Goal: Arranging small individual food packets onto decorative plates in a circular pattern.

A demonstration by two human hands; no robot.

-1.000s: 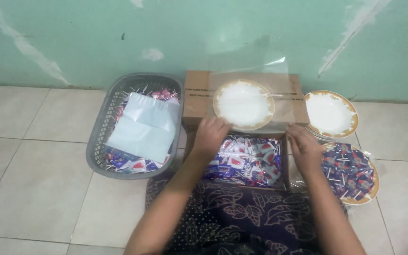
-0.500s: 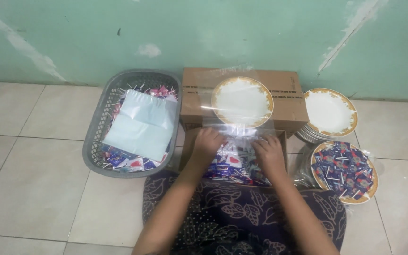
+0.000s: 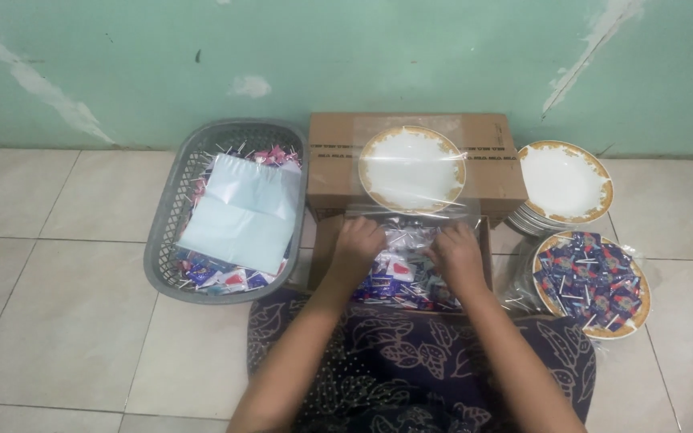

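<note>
Sweets in small blue and red wrappers are lying in a pile just in front of the person's knees, under a sheet of clear plastic wrap, and both hands are resting on that pile. The left hand is reaching in from the lower left, forearm angling up and inward, knuckles up and fingers curled down into the wrappers; whether it is pinching any of them cannot be told. The right hand is coming in from the lower right in mirror fashion, palm down, fingers bent over the sweets and the plastic, its grip likewise not showing. The two hands are lying near each other, apart by a narrow gap.

Just beyond the hands a white plate with a gold rim is sitting on a brown cardboard box against the green wall, with the clear wrap lying over it. To the right a stack of like plates is standing on the tiled floor, and nearer the person another plate filled with sweets is sitting inside clear plastic. On the left a grey plastic basket is holding more sweets under pale blue bags. A dark patterned cloth is covering the person's lap.
</note>
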